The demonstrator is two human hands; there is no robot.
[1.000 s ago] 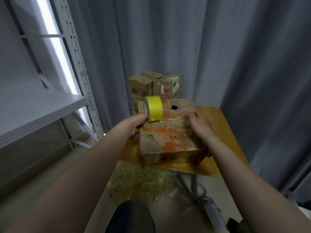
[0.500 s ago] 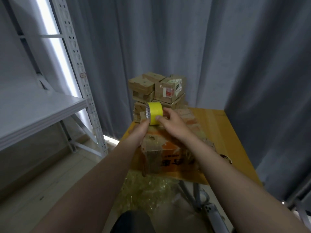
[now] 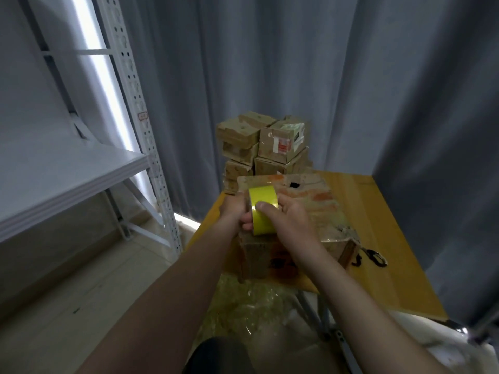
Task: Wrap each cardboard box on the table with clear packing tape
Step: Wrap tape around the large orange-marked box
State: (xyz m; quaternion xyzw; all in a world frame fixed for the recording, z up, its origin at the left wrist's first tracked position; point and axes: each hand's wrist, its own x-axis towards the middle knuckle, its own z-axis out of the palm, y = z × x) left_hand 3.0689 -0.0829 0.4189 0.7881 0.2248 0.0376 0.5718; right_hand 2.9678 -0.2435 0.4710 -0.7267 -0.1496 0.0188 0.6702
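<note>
Grey curtains [image 3: 297, 63] were hung across the back and right of the room. A white metal shelving rack [image 3: 129, 85] was stood at the left on a pale tiled floor [image 3: 81, 292]. A yellow wooden worktop [image 3: 378, 225] was set against the curtains, and crumpled clear film [image 3: 251, 306] was heaped under its near edge.

The large cardboard box [image 3: 318, 209], marked with orange print and already glossy with tape, was laid flat on the worktop's near left part, a dark hole showing in its top. A stack of small boxes [image 3: 270, 144] was piled just behind it at the far left corner.

The left hand [image 3: 233, 211] was curled round the left side of the tape roll [image 3: 263, 211]. The right hand [image 3: 289, 220], which a second earlier had been laid on the box top apart from the roll, was now closed on the roll, its thumb pressed on the yellow face. The roll, held higher against the stack half a second before, was now held over the box's near left edge. Black-handled scissors [image 3: 374, 259] were left on the worktop just right of the box.
</note>
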